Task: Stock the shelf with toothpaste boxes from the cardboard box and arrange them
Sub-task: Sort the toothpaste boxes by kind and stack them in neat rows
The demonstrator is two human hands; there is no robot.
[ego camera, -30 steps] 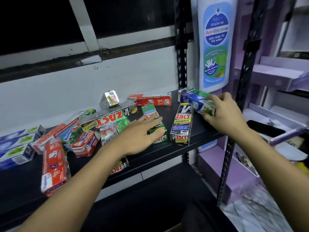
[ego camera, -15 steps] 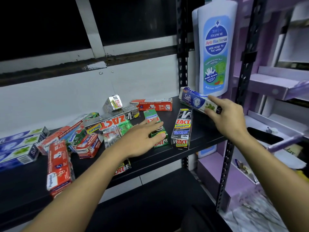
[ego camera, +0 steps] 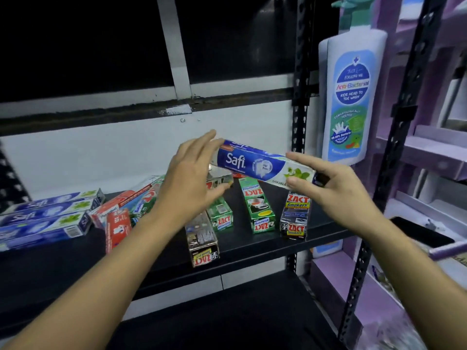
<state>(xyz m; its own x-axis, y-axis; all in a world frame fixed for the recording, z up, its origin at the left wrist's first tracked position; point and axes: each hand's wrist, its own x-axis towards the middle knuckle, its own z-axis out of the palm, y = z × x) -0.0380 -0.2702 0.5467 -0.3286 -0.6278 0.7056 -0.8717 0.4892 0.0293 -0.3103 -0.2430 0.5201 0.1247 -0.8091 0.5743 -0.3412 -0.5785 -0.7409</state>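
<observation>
Above the black shelf (ego camera: 242, 248), a blue Safi box (ego camera: 255, 164) is held in mid-air.
The right hand (ego camera: 336, 190) pinches its right end; the left hand (ego camera: 187, 178), fingers straight, is at its left end, contact unclear.

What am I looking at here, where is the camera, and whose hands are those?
There is no machine here. A person is stocking a shelf, and the single picture comes from a camera worn on their head, looking down at both hands. The right hand grips one end of a blue Safi toothpaste box, held above the black shelf. The left hand is open, fingers straight, at the box's other end; I cannot tell whether it touches. On the shelf lie green Zact boxes, a black Zact Smokers box, red boxes and, far left, more Safi boxes.
</observation>
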